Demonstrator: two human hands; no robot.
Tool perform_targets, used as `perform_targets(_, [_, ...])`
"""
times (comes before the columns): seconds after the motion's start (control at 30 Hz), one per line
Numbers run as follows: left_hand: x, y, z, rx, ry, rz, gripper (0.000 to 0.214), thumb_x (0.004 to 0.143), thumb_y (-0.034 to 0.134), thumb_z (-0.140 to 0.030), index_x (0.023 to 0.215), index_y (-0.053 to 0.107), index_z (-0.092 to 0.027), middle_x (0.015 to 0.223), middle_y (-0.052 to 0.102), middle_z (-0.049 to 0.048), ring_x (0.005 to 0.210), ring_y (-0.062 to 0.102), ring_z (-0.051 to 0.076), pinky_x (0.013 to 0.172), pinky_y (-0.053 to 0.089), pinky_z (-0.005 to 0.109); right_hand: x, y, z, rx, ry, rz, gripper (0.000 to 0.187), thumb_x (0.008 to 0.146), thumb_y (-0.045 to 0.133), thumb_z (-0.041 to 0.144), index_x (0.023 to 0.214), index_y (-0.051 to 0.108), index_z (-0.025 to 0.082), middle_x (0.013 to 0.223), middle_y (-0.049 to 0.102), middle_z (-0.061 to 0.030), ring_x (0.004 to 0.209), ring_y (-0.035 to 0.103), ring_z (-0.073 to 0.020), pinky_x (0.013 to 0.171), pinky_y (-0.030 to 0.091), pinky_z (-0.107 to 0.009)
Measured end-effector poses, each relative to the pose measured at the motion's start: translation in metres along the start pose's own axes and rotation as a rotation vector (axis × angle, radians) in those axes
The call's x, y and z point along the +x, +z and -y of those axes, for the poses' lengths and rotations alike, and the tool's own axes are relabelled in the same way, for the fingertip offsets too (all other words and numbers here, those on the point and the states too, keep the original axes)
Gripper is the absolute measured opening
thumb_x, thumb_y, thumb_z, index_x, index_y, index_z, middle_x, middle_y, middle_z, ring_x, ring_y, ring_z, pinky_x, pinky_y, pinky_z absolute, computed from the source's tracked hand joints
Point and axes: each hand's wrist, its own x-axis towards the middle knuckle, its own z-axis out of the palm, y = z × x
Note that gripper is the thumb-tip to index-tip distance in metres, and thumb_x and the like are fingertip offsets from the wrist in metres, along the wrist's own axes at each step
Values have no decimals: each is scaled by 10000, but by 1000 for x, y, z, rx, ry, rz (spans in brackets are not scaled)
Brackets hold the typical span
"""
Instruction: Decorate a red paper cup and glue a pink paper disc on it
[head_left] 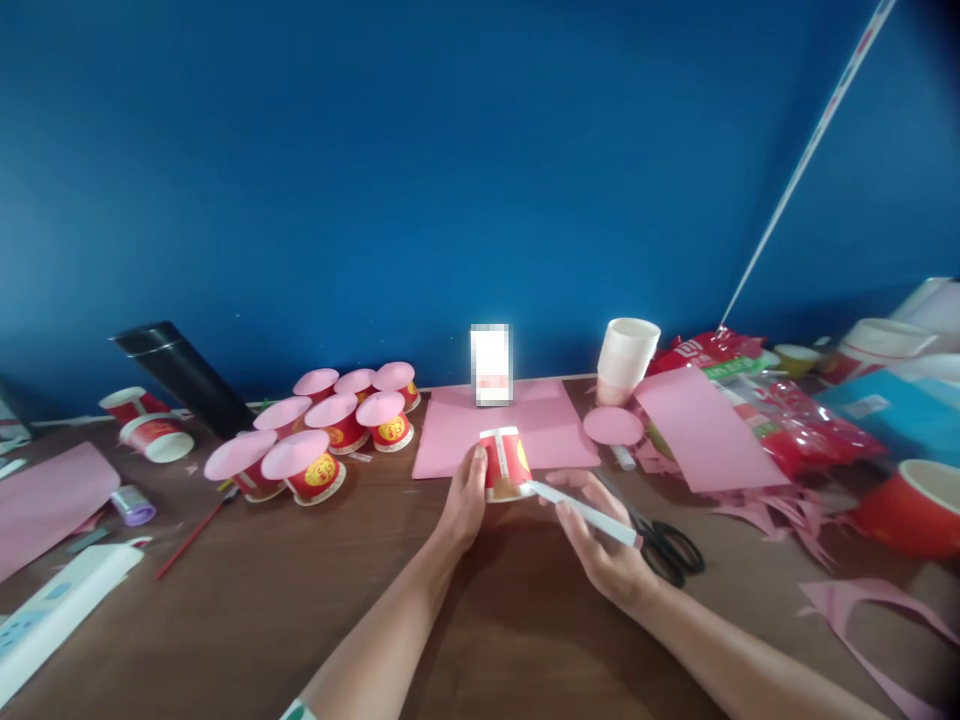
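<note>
In my left hand (469, 495) is a red paper cup (504, 462) with a white stripe and a yellow emblem, turned upside down. My right hand (600, 540) grips a slim white pen-like stick (589, 515); its tip touches or nearly touches the cup's lower right edge, and its exact kind is unclear. Behind the cup lies a pink paper sheet (450, 430). Black-handled scissors (671, 552) rest beside my right hand, their blades partly hidden. A pink paper disc (613, 427) lies farther back, with a small white tube (623, 457) by it.
Several inverted red cups topped with pink discs (330, 410) stand at left. A black bottle (184, 375) leans against the wall. White cups (628, 360) are stacked at back right, near pink paper (709, 430) and red packets (806, 420). A power strip (64, 610) lies front left.
</note>
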Motion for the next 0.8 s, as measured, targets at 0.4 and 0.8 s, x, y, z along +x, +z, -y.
perform_targets(0.4, [-4, 2, -9, 165, 41, 63, 407, 885, 335, -453, 1024, 582, -160, 995, 653, 65, 870, 594, 185, 774, 446, 285, 2, 0, 0, -196, -71, 72, 165, 819, 508, 198, 970, 576, 187, 846, 647, -48, 765, 605, -173, 708, 482, -279])
perform_targets(0.8, [-3, 2, -7, 130, 99, 99, 389, 889, 329, -427, 1014, 572, -149, 937, 650, 65, 862, 590, 190, 779, 448, 293, 3, 1, -1, -222, -80, 56, 162, 820, 514, 203, 961, 590, 189, 838, 659, -44, 750, 612, -169, 700, 487, -269])
